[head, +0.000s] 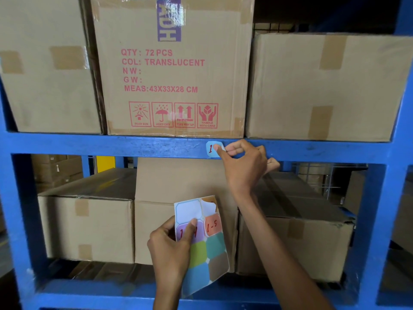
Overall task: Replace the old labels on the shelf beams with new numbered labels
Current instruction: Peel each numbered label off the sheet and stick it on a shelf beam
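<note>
Pressing a pale blue numbered label onto the blue shelf beam with right hand fingers curled at its right edge, left hand pinching the sticker sheet below, nearer.

A blue metal rack fills the view, stacked with taped cardboard boxes on two levels (the middle upper box carries red print and handling symbols). Behind the lower boxes stand a yellow post, wire mesh and more cartons in dim light.
</note>
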A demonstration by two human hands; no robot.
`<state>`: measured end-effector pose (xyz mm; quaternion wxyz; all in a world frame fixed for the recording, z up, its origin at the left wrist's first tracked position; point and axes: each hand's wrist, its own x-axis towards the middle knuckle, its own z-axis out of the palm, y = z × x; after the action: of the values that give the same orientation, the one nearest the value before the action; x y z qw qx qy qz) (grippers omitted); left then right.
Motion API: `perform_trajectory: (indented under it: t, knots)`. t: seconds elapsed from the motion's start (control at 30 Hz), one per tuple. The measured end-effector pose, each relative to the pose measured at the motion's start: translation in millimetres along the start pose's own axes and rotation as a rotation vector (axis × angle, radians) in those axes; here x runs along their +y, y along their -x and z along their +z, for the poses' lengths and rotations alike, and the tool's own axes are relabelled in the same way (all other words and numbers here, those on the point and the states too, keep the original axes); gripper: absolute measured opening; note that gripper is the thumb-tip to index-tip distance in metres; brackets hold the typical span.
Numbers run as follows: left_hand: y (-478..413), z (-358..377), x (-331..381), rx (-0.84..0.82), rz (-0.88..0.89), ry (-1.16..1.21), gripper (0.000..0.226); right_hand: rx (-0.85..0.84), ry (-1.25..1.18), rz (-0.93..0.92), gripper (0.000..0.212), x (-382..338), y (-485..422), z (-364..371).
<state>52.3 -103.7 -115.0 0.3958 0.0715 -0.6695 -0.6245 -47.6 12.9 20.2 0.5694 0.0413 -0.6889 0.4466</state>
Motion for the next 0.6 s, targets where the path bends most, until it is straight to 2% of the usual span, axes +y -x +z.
perform_trajectory:
  t: [0.4,0.6]
  knots:
    - [-2.3,-1.7,-1.8,0.005,0.013,-0.011,0.023,-0.17,0.28,-0.061,0.037,-0.9,-26.8,-21.8]
    - [-3.2,0.0,-0.2,-0.001,0.013,-0.007,0.023,-0.238,0.329,-0.065,0.038,-3.6,-36.7,-26.3]
